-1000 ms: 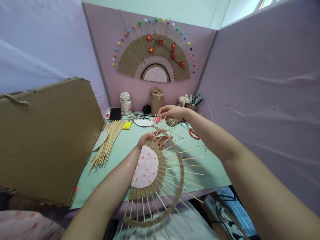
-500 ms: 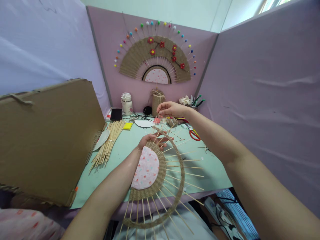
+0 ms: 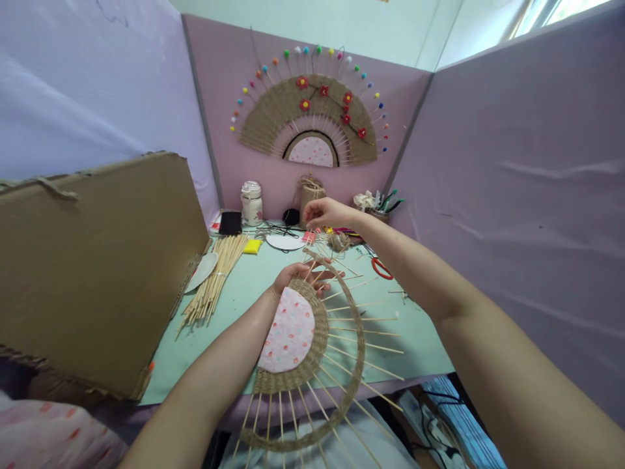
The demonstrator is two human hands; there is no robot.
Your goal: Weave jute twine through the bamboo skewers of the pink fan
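Observation:
A half-round fan frame of woven cord and thin sticks hangs over the table's front edge, with a pink spotted fabric centre. Its outer cord ring crosses the spread sticks. My left hand holds the frame at its upper end, fingers behind and around the sticks. Above that end, my right hand is raised with its fingers pinched together. Whatever is between those fingertips is too small to make out.
A cardboard sheet stands at the left beside a bundle of sticks. Behind are a white jar, a twine spool and red scissors. A finished fan hangs on the back panel.
The view has shifted slightly, moving the surroundings a little rightward. My right hand has moved slightly left relative to the twine spool. My left hand keeps its hold on the frame.

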